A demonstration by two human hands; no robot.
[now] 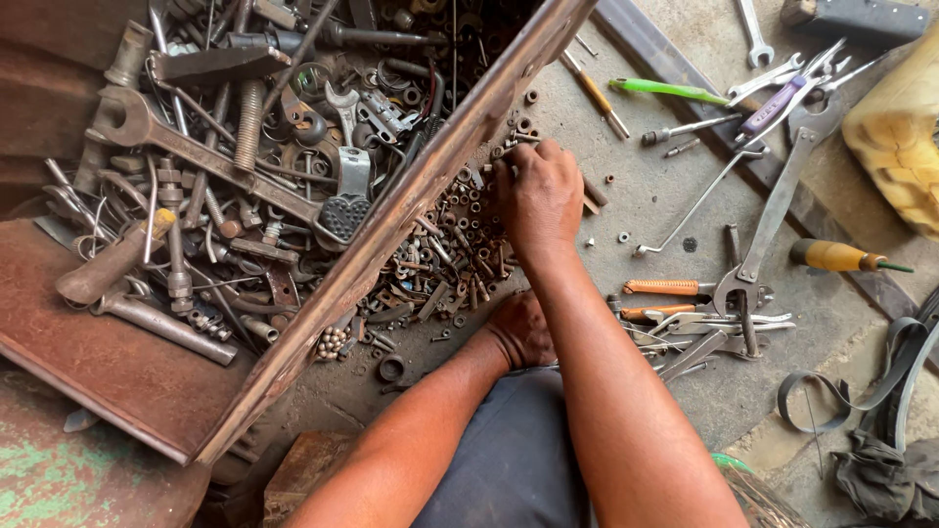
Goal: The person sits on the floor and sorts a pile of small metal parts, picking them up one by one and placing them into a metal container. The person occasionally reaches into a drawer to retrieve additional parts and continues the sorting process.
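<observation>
My right hand (536, 196) reaches forward with its fingertips down in a heap of small nuts, bolts and screws (445, 249) on the concrete floor, right beside the rusty edge of a metal toolbox (391, 230). Whether it pinches a piece I cannot tell. My left hand (518, 330) rests low near my knee at the near edge of the same heap, fingers curled under and hidden. My forearms cross the lower middle of the view.
The open rusty toolbox holds a big wrench (132, 122), springs, bolts and several other tools. To the right lie pliers (675, 288), spanners (773, 210), a yellow-handled screwdriver (836, 256), a green-handled tool (665, 90), a yellow plastic container (900, 137) and straps (880, 381).
</observation>
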